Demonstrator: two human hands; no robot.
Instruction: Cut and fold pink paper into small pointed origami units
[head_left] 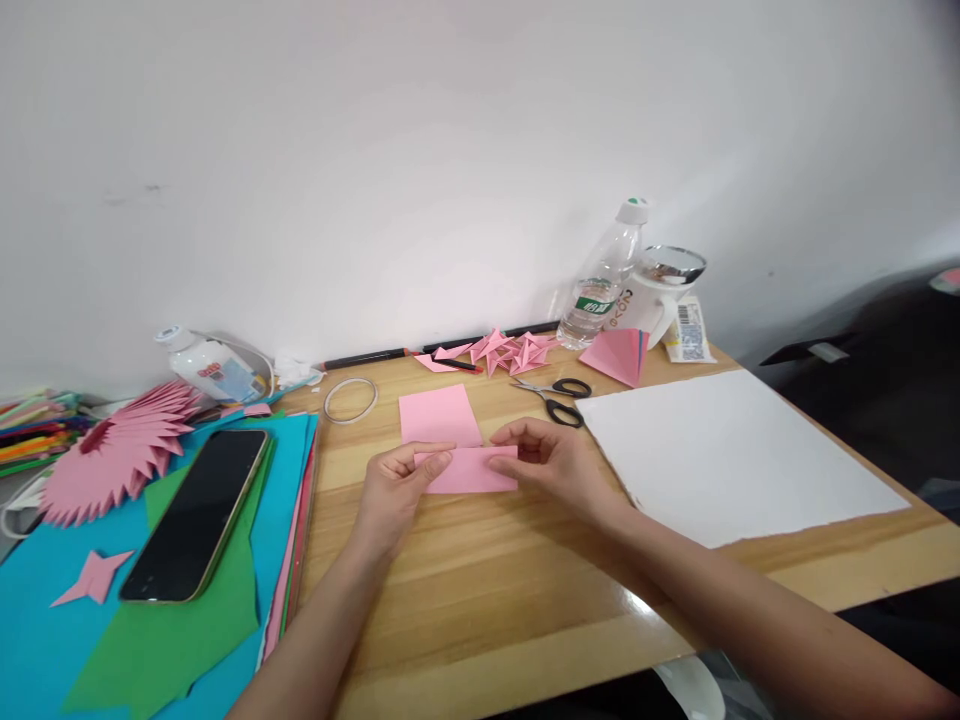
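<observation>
Head view: a person's two hands work over a wooden table (pixel 480 590), with one piece of pink paper (pixel 469 474) between them.
Pink paper: a narrow oblong, held just on the near side of a flat pink sheet (pixel 441 412); whether it touches the table cannot be told.
Left hand (pixel 396 488): grasping the paper's left end, thumb on the near face, forefinger along the top edge.
Right hand (pixel 555 465): grasping the right end, thumb on the near face, fingers curled behind.
Crease risk: uneven pressure from the two thumbs could skew the edges or set a crooked fold.
Sheet risk: the flat sheet lies so near that the fingers might drag it.
Scissors (pixel 562 400): beside the right hand, blades spread; a careless sideways reach might bring knuckles against them.
</observation>
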